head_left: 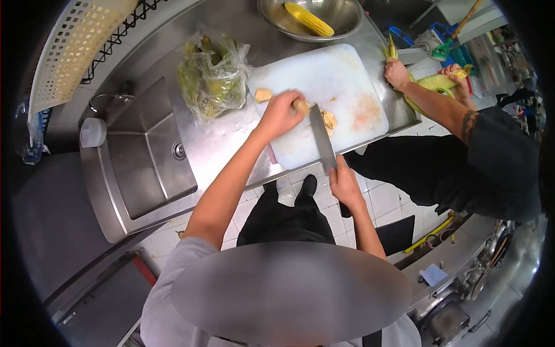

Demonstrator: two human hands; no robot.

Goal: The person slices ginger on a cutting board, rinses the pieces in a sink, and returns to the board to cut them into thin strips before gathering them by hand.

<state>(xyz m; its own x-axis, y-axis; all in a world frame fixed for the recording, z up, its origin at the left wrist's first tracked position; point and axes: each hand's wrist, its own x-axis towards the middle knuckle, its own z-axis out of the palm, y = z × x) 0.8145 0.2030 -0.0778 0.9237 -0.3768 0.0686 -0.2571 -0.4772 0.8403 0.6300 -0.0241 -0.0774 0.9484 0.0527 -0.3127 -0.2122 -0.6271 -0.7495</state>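
My right hand (347, 188) grips a broad-bladed kitchen knife (322, 139), its blade pointing away from me over a white cutting board (300, 72). Closed around a small tan piece of what looks like ginger (301, 106), my left hand (281, 117) is just left of the blade. Cut pale pieces (329, 120) lie on the board to the right of the knife. Another cut chunk (262, 95) rests near the board's left edge.
A plastic bag of corn husks (213, 78) sits left of the board, beside a steel sink (147, 162). Behind is a metal bowl (272, 23) holding a corn cob (309, 19). On the right, a co-worker's hands (396, 73) husk corn (432, 82).
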